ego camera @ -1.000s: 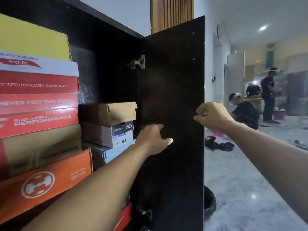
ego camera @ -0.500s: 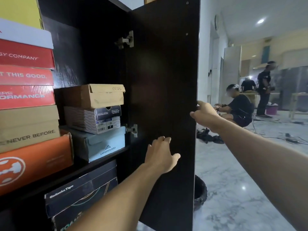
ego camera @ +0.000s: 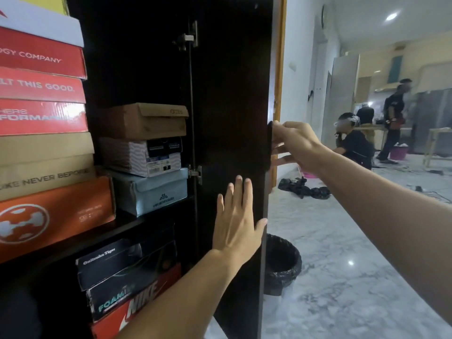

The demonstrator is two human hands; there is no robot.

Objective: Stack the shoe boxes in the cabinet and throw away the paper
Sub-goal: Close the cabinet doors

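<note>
My left hand (ego camera: 236, 216) lies flat against the inner face of the dark cabinet door (ego camera: 232, 106), fingers straight and spread, thumb out toward the door's free edge. My right hand (ego camera: 294, 144) is above and to the right of it, at that same edge — fingers curled round the edge, thumb below them; a small dark knob sits just at the fingertips, and I cannot tell whether it is held.

To the left of my left hand, past the door hinges (ego camera: 195, 171), the shoe boxes stand stacked in the cabinet (ego camera: 137, 57). On the upper shelf: a light blue box (ego camera: 151, 194) at the bottom, a white patterned box (ego camera: 141, 155) resting on it, a brown cardboard box (ego camera: 144, 121) on top. Further left, a taller stack — an orange box (ego camera: 56, 214), a tan box (ego camera: 46, 165), red boxes (ego camera: 41, 101) above. Below my left forearm, on the lower shelf, a black Onitsuka Tiger box (ego camera: 110, 263) tops a dark box marked FOAM (ego camera: 115, 302) and a red Nike box (ego camera: 144, 304).

Below my right forearm, just beyond the door, a bin lined with a black bag (ego camera: 281, 265) stands on the marble floor (ego camera: 342, 277). Black bags (ego camera: 303, 189) lie on the floor under my right wrist. Past my right hand, well apart, people (ego camera: 354, 143) occupy the far room. No paper is identifiable.
</note>
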